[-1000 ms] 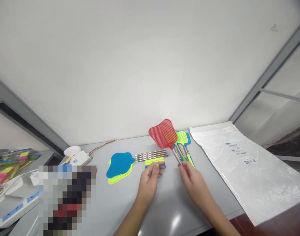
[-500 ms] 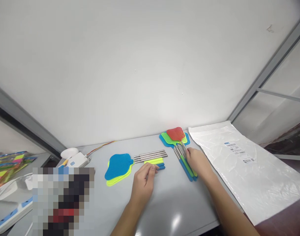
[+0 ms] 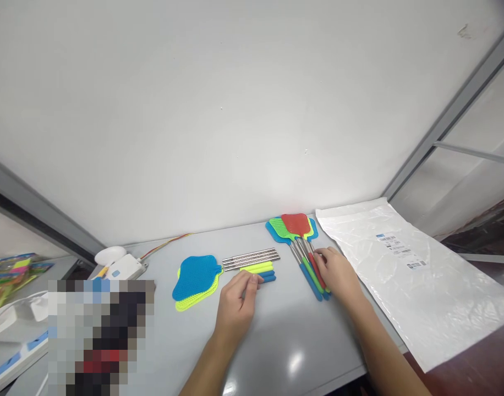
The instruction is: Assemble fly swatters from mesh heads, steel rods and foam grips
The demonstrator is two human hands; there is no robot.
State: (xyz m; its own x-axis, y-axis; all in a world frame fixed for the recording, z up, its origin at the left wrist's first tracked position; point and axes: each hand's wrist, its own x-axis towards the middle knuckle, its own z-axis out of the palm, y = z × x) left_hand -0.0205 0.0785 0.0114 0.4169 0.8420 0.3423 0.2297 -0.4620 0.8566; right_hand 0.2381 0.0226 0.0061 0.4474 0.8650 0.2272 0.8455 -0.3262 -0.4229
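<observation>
A pile of assembled fly swatters (image 3: 303,250) lies at the back of the grey table (image 3: 277,341), with the red swatter (image 3: 295,223) on top of green and blue ones. My right hand (image 3: 337,272) rests flat on their handles, fingers stretched out. To the left lie loose metal rods (image 3: 250,257), yellow handles (image 3: 258,267) and a blue handle (image 3: 268,278). My left hand (image 3: 235,302) is curled, its fingertips pinching the end of the blue handle. Loose blue and yellow swatter heads (image 3: 195,278) lie further left.
A large clear plastic bag (image 3: 400,269) with a label covers the table's right side. A white device (image 3: 122,267) with coloured wires sits at the back left, a power strip (image 3: 12,360) and colourful packets (image 3: 8,272) at the far left. A white wall stands behind.
My right hand lowered the red swatter from upright onto the pile of swatters and now lies on the handles. My left hand stayed at the loose handles.
</observation>
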